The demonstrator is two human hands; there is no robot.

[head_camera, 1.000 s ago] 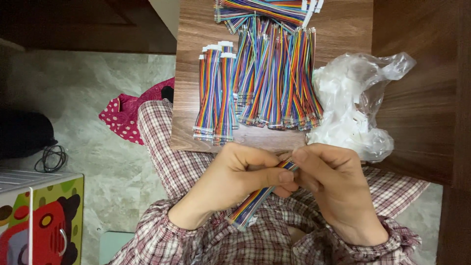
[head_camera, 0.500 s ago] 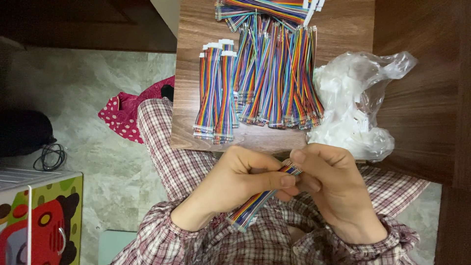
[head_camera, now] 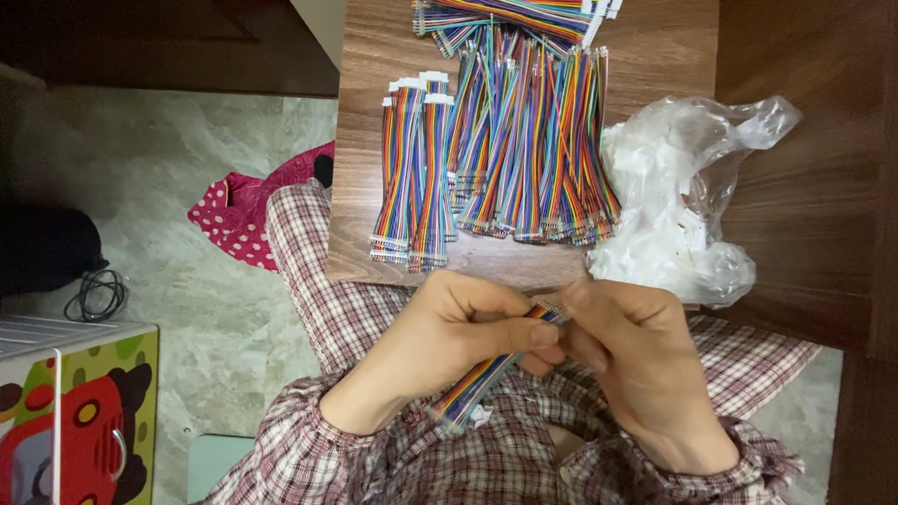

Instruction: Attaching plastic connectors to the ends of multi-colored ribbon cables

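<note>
Rainbow-coloured ribbon cable (head_camera: 486, 374) sits pinched between both hands, low centre of view, just below the near edge of the wood-grain counter (head_camera: 645, 56). Left hand (head_camera: 458, 332) is curled shut around the cable's upper part, thumb pressing toward the grey connector end (head_camera: 550, 310); right hand (head_camera: 631, 360) is closed on that same end w/ fingertips meeting the left thumb. Cable's free tail runs down-left over the plaid-clad lap. On the counter: two flat cable bundles w/ white connectors (head_camera: 412, 178) on the left, a bigger heap of loose multicolour cables (head_camera: 533, 150) beside them, and a crumpled clear plastic bag (head_camera: 683, 206) w/ white bits inside, touching the heap's right side. Left, on the marble floor (head_camera: 215, 309): pink dotted cloth (head_camera: 238, 220), coiled black cord (head_camera: 94, 295), colourful box (head_camera: 70, 411).
</note>
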